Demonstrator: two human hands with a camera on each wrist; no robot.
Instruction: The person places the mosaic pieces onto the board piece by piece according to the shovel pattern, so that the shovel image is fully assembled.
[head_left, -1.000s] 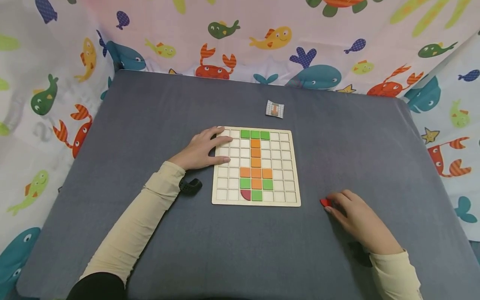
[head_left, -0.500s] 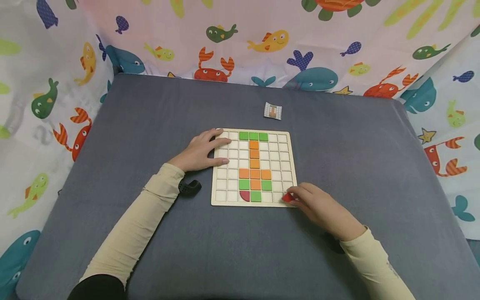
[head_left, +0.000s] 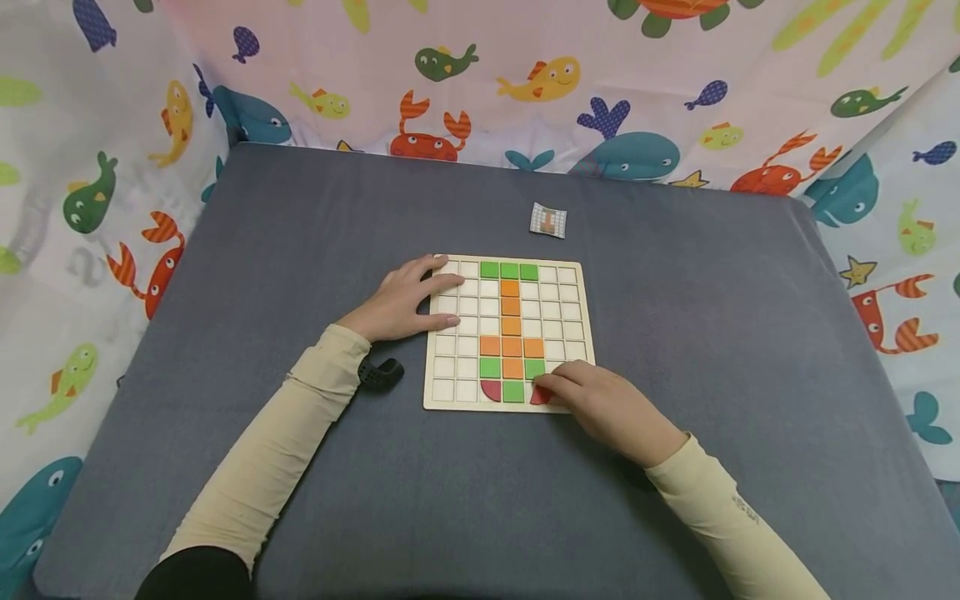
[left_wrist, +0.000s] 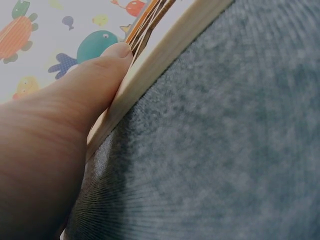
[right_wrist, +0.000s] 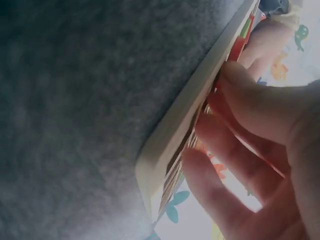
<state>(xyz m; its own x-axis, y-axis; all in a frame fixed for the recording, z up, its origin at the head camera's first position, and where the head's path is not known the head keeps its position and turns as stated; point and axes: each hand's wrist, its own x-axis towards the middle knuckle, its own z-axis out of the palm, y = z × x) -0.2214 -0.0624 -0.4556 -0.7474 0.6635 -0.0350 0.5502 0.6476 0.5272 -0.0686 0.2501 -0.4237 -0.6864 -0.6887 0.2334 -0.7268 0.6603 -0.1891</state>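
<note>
A wooden grid board (head_left: 572, 327) lies on the grey cloth, with green tiles (head_left: 509, 270) and orange tiles (head_left: 511, 307) set in its cells. My left hand (head_left: 401, 302) rests spread over the board's left side; the left wrist view has its thumb (left_wrist: 100, 72) along the raised edge. At the bottom row, my right hand (head_left: 611, 410) pinches a red tile (head_left: 539, 397) just right of a green one, its far part hidden by the fingertips. A maroon quarter-round tile (head_left: 491, 390) sits in the same row, left of that green tile.
Behind the board lies a small printed card (head_left: 548, 221) with a grid pattern. Grey cloth (head_left: 420, 492) covers the table, and a sea-animal curtain (head_left: 495, 125) surrounds its back and sides.
My right hand has carried the red tile leftward from the cloth right of the board to the bottom row. The left hand stays in place on the board.
</note>
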